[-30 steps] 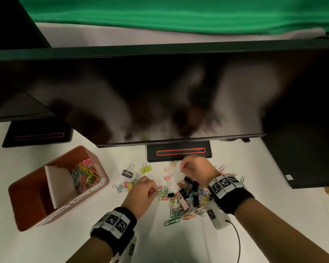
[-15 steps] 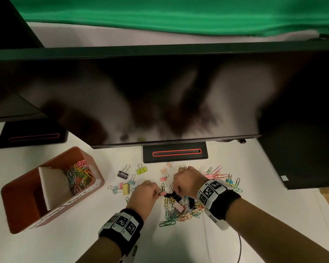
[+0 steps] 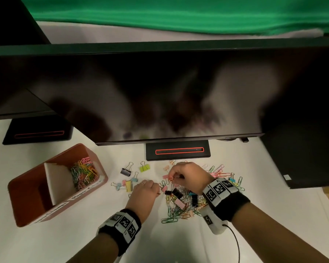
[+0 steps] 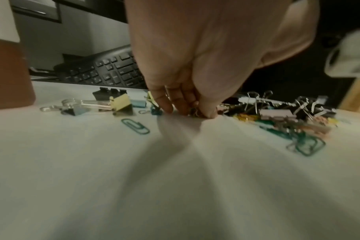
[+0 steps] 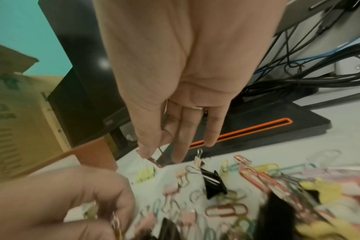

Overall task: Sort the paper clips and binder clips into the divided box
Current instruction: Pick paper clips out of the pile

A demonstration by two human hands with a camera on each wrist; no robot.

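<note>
A reddish-brown divided box (image 3: 29,198) stands at the left; its far compartment holds several coloured paper clips (image 3: 84,173), and a white divider (image 3: 55,179) splits it. A mixed pile of paper clips and binder clips (image 3: 180,203) lies at centre. My left hand (image 3: 157,190) is at the pile's left edge with fingers curled down, pinching a few paper clips (image 4: 195,112) against the cloth. My right hand (image 3: 171,177) hovers over the pile's far left part, thumb and forefinger pinching a reddish paper clip (image 5: 157,161). What the box's near compartment holds is hidden in shadow.
Loose binder clips lie between box and pile: a black one (image 3: 126,170), a yellow-green one (image 3: 145,167) and small pastel ones (image 3: 126,185). A big monitor overhangs the table; its stand base (image 3: 178,150) is just behind the pile. A keyboard (image 4: 105,71) sits further back.
My right hand has come from the pile's far side toward the left hand and now holds a reddish clip slightly above the pile. The left hand has stayed at the pile's left edge.
</note>
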